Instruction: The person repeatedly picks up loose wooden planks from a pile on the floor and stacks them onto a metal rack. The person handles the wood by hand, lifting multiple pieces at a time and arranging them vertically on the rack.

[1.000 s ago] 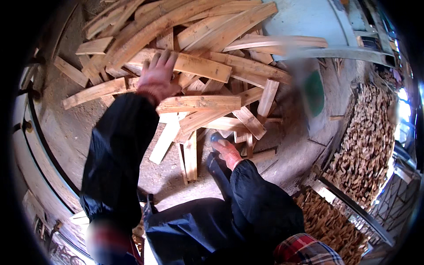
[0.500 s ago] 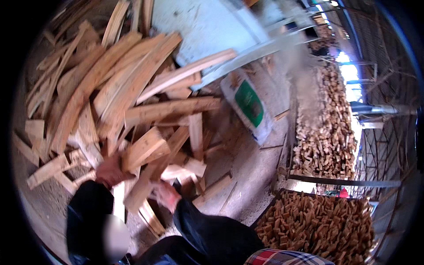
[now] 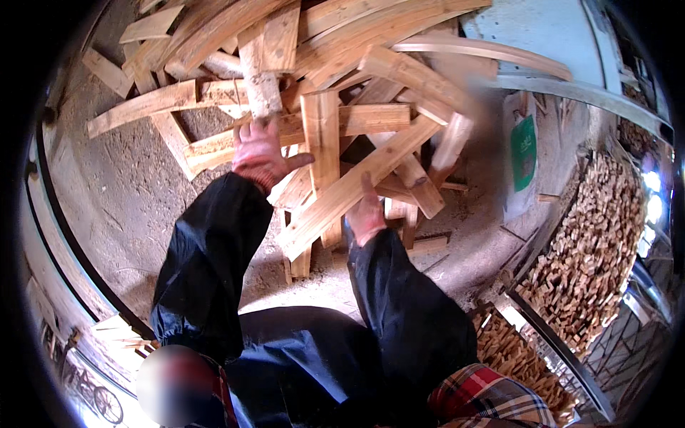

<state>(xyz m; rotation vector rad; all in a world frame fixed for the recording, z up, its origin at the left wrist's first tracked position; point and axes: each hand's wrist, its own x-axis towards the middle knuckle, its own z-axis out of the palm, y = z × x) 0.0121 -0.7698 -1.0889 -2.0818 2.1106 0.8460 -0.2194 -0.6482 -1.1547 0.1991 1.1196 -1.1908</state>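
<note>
My left hand is stretched over the wood pile, thumb out to the side and nothing in its grasp. Its fingertips reach the near end of a short, pale, rough wooden block. My right hand is at the lower edge of a long wooden plank lying slantwise across the heap. One digit lies over the top of this plank; the other fingers are hidden beneath it. Between my hands an upright-looking board passes under the slanted plank.
Curved wooden planks fill the far side of the heap. To the right lie a white sack with a green panel and a pale blue metal sheet. Stacked wood pieces stand farther right. Sawdust covers the floor at left.
The view has swung left, so the heap sits higher and more central. My left hand has come off the wood it was beside and opened. My right hand stays by a plank.
</note>
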